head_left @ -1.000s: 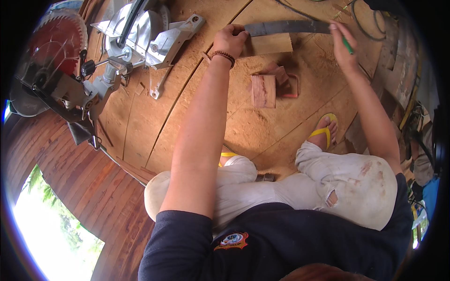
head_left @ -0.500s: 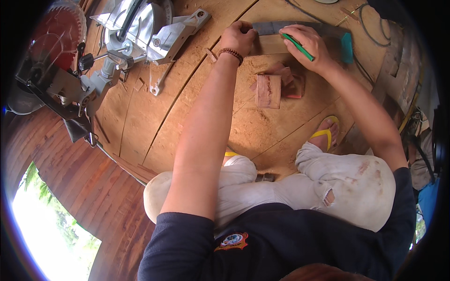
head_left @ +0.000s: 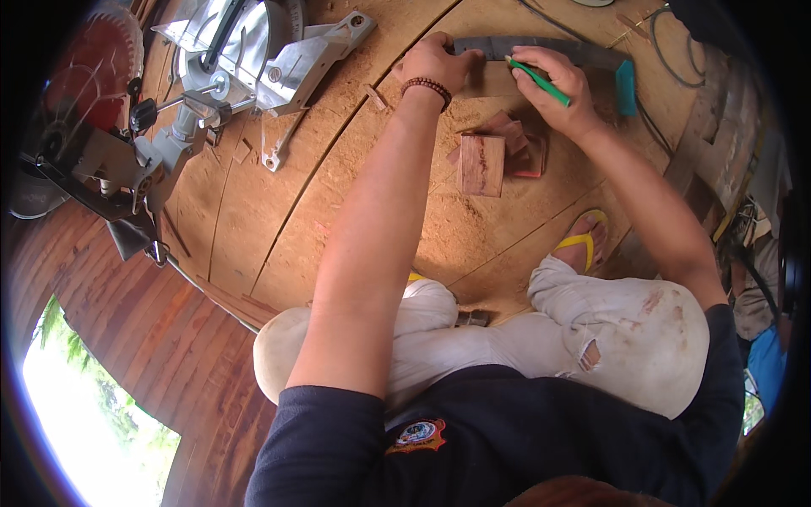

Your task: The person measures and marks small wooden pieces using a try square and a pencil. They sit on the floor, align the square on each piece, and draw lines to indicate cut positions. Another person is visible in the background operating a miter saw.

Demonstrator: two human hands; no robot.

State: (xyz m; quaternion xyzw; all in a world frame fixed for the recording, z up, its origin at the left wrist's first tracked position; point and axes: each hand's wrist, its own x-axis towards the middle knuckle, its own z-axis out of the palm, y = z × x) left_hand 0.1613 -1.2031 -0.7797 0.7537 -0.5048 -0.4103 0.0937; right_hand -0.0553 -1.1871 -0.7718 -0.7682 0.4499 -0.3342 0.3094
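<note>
A long piece of wood, dark along its far side and brown on its near side, lies crosswise at the far side of the floor. My left hand, with a beaded bracelet at the wrist, grips its left end; the thumb points right along the wood and the other fingertips are partly hidden. In my right hand is a green pencil, its tip close to the wood and left of the hand. A teal block-like piece stands against the right end of the wood.
Nearer to me lie several reddish wood offcuts. A miter saw with a toothed round blade stands at the far left. Dark cables run at the far right. My foot in a yellow flip-flop rests right of the offcuts.
My left hand has shifted slightly right along the wood, and its thumb is stretched out further. The pencil in my right hand has moved slightly right. The whole view has shifted a little.
</note>
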